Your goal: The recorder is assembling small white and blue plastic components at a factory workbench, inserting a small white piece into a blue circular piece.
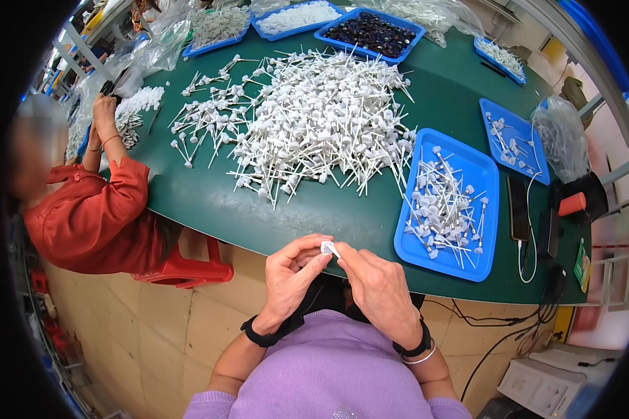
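My left hand (291,277) and my right hand (379,283) meet in front of my chest, just below the near edge of the green table (210,202). Together their fingertips pinch one small white plastic pump piece (328,248). A big heap of white pump heads with thin tubes (314,119) covers the middle of the table. To the right of my hands lies a blue tray (485,183) holding several more of these white pieces.
More blue trays (493,119) stand at the right and along the far edge, one filled with dark parts (370,33). A phone on a cable (518,207) lies beside the near tray. A person in a red jacket (94,220) works at the left. Clear bags (562,136) sit right.
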The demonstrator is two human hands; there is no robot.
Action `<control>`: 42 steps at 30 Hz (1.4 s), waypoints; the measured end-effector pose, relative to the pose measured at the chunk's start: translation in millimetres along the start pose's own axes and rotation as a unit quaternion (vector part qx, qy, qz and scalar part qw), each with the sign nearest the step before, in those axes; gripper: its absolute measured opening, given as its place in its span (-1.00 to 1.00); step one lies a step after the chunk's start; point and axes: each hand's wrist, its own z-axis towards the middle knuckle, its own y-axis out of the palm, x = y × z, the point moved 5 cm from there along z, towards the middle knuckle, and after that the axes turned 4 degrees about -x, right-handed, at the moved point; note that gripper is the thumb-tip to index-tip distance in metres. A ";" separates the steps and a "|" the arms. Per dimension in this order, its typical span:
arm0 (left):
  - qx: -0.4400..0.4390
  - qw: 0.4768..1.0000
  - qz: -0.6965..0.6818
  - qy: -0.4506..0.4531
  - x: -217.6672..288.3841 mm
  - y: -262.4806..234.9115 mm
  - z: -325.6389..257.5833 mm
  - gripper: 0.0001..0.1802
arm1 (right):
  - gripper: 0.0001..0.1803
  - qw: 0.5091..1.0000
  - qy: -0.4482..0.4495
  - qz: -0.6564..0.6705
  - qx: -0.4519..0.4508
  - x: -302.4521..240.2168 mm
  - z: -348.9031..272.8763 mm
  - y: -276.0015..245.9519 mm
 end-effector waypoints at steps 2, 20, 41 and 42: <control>0.002 1.000 0.005 0.007 -0.4 -0.2 -0.3 -0.68 | -0.72 1.000 -0.002 0.008 0.004 0.0 0.2 0.4; 0.005 1.000 0.016 0.005 -3.8 -0.8 2.6 -0.69 | -0.77 1.000 0.003 0.022 -0.003 3.7 1.8 0.6; 0.019 0.977 0.210 0.028 5.9 -2.9 1.7 -0.72 | -0.85 0.996 -0.004 0.088 -0.014 12.3 3.9 -4.8; 0.014 0.978 0.206 0.011 5.0 -2.8 1.4 -0.72 | -0.85 0.995 -0.003 0.095 -0.017 13.3 3.9 -4.3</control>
